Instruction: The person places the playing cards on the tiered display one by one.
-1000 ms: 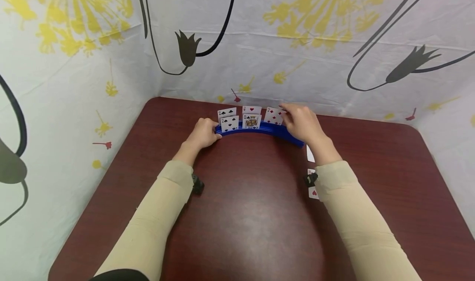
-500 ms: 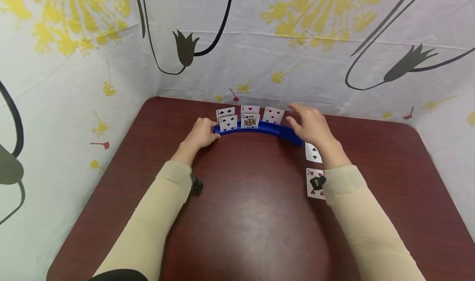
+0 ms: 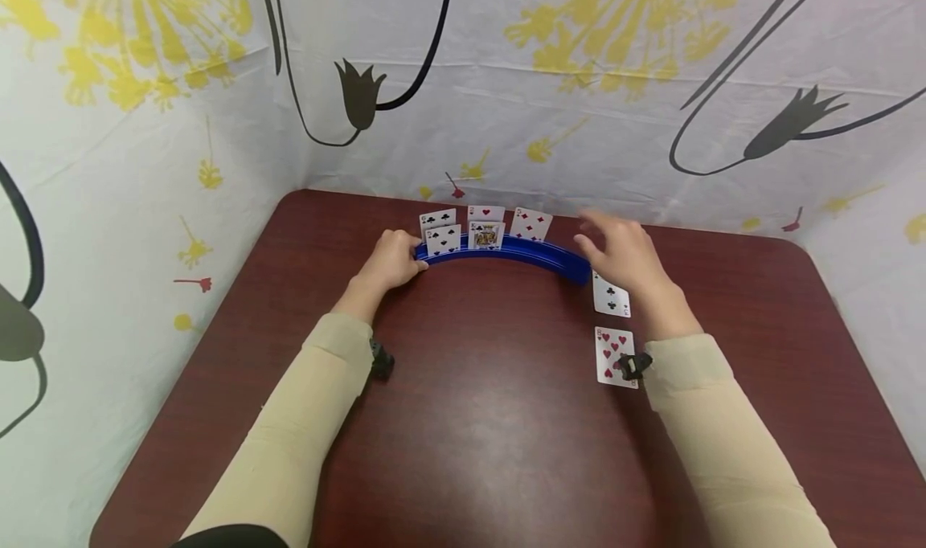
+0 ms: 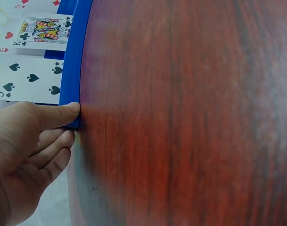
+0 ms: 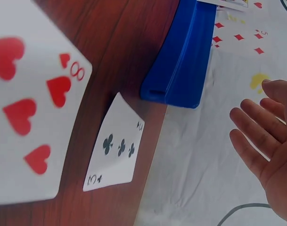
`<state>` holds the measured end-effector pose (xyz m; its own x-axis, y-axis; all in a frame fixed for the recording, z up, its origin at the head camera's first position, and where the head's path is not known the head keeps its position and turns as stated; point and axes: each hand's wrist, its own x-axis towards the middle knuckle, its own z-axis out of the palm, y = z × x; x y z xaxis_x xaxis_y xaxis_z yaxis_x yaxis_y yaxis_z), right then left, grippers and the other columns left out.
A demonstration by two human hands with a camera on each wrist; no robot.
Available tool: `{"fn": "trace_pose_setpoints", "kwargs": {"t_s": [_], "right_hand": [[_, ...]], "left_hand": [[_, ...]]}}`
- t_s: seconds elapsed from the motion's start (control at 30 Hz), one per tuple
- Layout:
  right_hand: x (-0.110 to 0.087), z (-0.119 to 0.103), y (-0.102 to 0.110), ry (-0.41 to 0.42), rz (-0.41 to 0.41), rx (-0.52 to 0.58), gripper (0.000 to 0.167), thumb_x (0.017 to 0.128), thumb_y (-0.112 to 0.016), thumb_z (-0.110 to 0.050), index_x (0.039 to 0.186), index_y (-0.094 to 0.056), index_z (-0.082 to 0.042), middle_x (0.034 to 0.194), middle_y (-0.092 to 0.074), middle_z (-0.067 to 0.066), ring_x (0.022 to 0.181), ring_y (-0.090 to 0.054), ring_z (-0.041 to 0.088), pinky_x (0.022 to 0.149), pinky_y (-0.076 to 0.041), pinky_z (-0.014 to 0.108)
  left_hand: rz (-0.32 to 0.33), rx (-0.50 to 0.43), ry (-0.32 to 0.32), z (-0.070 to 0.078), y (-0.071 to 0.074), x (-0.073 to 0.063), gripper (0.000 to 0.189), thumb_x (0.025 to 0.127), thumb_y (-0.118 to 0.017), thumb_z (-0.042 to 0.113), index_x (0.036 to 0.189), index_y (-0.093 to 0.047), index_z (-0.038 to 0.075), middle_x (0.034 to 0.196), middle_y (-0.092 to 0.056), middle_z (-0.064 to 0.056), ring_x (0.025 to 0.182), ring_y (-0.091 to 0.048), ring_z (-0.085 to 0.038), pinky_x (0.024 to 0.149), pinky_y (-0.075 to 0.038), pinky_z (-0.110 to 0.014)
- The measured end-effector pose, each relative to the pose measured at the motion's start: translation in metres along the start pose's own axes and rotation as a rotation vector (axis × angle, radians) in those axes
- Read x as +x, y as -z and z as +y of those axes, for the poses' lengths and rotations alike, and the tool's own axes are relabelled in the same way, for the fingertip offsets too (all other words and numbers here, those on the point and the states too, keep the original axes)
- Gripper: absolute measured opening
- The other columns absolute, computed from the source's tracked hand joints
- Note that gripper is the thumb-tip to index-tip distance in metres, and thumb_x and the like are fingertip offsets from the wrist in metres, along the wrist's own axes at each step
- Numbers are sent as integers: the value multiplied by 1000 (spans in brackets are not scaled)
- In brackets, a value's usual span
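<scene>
Far side of the table: blue card rack, curved, its middle bowed toward the far edge, its right stretch bare.
Left hand: grips the rack's left end, thumb on the near lip; the rack runs rightward from it.
Right hand: holds nothing, fingers loosely extended, thumb apart; it hangs just right of the rack's right end, touching neither rack nor cards.
Left pair: five of spades, upright in front of a clubs card.
Middle pair: king of clubs in front of the two of hearts.
Lone diamond: five of diamonds, standing left of the right hand, apart from it.
Loose cards: three of clubs, face up on the near side of the right hand; eight of hearts farther toward the near side.
Rack grip: best kept firm but gentle, I judge, so no standing card gets jolted.
Card handling: flat cards should lift most cleanly pinched by one edge, then sit squarely in the groove, fingers clear of neighbours.
</scene>
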<state>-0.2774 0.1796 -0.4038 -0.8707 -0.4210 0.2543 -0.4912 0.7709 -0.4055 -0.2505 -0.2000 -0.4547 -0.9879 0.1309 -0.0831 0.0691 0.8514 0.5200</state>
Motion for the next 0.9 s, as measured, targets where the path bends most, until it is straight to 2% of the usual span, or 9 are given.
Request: {"fn": "trace_pose_setpoints", "kwargs": {"t_s": [0.13,0.37,0.7,0.9], "right_hand": [[-5,4,3,8,14,-8,35,98,-66,-18,131,-64,-5,113,-73,18,106,-65,43,88,-48,60],[-15,9,8,1,14,-9,37,100,-65,-17,133,-63,-1,118,-71,20,106,-65,42,90,-48,60],[-32,16,17,-38,29,-16,36,98,-66,-16,129,-65,2,120,-70,21,101,-68,40,88,-50,58],[-41,22,22,-21,37,-18,34,98,-65,-15,127,-65,3,118,-71,21,97,-70,40,85,-50,58]], "left_hand": [[3,-2,2,1,0,1,48,92,-76,14,134,-63,-4,109,-70,-20,97,-66,-28,86,-56,-42],[-1,-1,5,0,0,1,48,92,-76,14,135,-63,-4,111,-70,-21,99,-66,-29,86,-56,-42],[-8,-2,8,0,0,1,50,92,-76,14,136,-61,-5,114,-69,-22,102,-66,-30,88,-56,-43],[-11,2,13,0,0,1,50,93,-76,14,137,-61,-4,115,-69,-22,102,-66,-30,89,-56,-44]]}}
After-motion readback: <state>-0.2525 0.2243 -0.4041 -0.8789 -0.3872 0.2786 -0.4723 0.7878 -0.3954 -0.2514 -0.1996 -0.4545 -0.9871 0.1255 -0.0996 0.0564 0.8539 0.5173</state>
